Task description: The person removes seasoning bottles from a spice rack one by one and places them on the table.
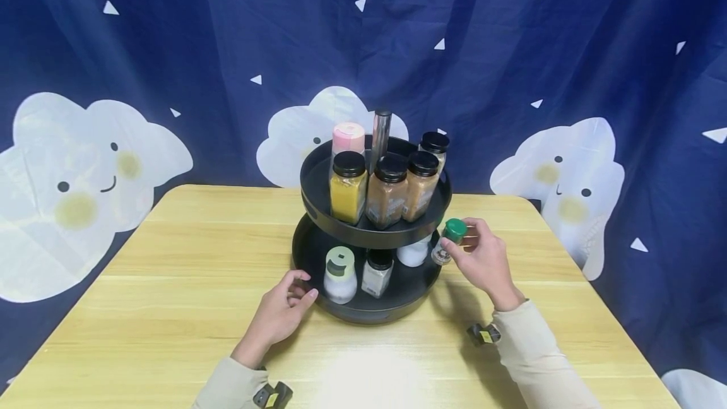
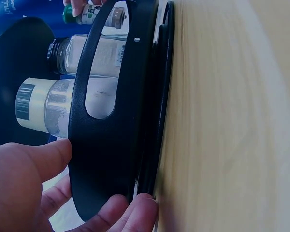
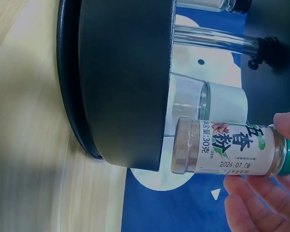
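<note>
My right hand (image 1: 485, 260) pinches a small spice jar (image 3: 232, 147) by its green cap, thumb on one side and fingers on the other. The label faces the right wrist camera and brownish powder shows inside. The jar is at the right edge of the lower tier of a black two-tier turntable rack (image 1: 366, 315), its base just above the rim level. At the left side of that tier, my left hand (image 1: 278, 314) has its thumb (image 2: 58, 154) by the rim and loosely bent fingers at the outer wall; firm contact is unclear.
A pale-lidded shaker (image 1: 341, 276), a black-capped jar (image 1: 377, 275) and a white container (image 1: 413, 252) stand on the lower tier. The upper tier (image 1: 315, 197) carries several black-capped jars (image 1: 348, 194) and a pink-lidded bottle (image 1: 348, 137) around a metal post (image 1: 380, 137).
</note>
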`<state>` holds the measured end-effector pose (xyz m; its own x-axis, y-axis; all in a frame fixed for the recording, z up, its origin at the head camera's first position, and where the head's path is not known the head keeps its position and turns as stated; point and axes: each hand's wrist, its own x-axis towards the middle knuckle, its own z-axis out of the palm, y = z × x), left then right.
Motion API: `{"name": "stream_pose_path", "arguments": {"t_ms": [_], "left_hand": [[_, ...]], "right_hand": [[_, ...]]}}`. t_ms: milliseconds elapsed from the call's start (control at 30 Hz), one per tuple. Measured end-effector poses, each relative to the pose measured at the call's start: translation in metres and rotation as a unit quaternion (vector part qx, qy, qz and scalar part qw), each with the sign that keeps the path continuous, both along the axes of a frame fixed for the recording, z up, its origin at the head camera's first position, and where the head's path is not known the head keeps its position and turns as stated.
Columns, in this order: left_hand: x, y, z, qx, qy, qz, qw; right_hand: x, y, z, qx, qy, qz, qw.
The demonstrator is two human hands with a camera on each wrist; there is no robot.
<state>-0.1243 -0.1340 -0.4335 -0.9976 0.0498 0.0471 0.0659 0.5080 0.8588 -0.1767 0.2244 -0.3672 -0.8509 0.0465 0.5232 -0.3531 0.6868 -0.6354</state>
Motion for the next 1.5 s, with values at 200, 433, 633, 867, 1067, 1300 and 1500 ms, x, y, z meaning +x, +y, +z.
{"name": "stream_pose_path", "arguments": {"t_ms": [200, 433, 633, 867, 1067, 1300, 1500], "left_hand": [[0.0, 0.0, 0.001, 0.001, 0.003, -0.001, 1.0], [0.0, 0.0, 0.001, -0.002, 0.003, 0.0, 1.0], [0.0, 0.0, 0.001, -0.002, 0.002, 0.0, 1.0], [0.0, 0.0, 0.0, -0.003, 0.001, -0.001, 1.0], [0.0, 0.0, 0.0, -0.006, 0.002, -0.003, 1.0], [0.0, 0.001, -0.001, -0.006, 0.003, -0.003, 1.0], [0.0, 0.001, 0.0, -0.005, 0.004, -0.002, 1.0]], "right_hand": [[-0.001, 0.004, -0.001, 0.006, 0.002, -0.008, 1.0], [-0.002, 0.008, -0.001, 0.01, 0.0, -0.012, 1.0], [-0.002, 0.01, 0.0, 0.008, -0.009, -0.017, 1.0], [-0.003, 0.013, -0.001, 0.006, -0.012, -0.017, 1.0], [-0.003, 0.017, -0.003, 0.002, -0.014, -0.017, 1.0], [-0.003, 0.02, -0.004, 0.001, -0.017, -0.022, 1.0], [-0.003, 0.023, -0.006, 0.004, -0.019, -0.025, 1.0]]}}
